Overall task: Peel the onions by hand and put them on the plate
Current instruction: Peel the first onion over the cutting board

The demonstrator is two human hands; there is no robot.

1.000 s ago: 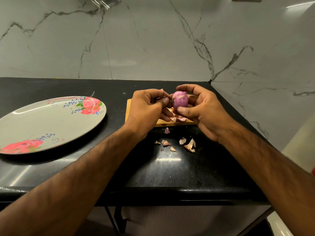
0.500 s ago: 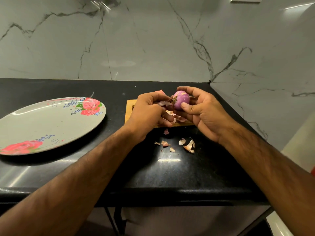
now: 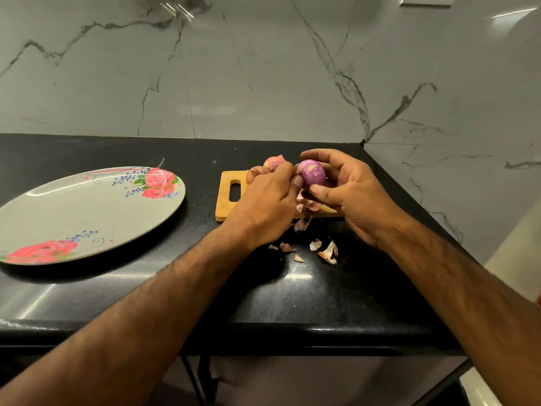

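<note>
My right hand (image 3: 349, 194) grips a mostly peeled purple onion (image 3: 311, 172) above a small wooden cutting board (image 3: 227, 197). My left hand (image 3: 268, 205) is at the onion's left side, its thumb and fingers pinched against the onion's skin. Two unpeeled brown onions (image 3: 273, 163) lie on the board behind my left hand, partly hidden by it. A large grey plate (image 3: 73, 212) with pink roses sits to the left on the black counter, with nothing on it.
Loose bits of onion skin (image 3: 326, 250) lie on the board and on the counter (image 3: 292, 288) in front of it. A marble wall runs behind and along the right side. The counter's front edge is close to me.
The onion has been turned in my right hand, so its root end no longer faces me. My left hand shifted right and down, uncovering the board's handle slot and the onions behind.
</note>
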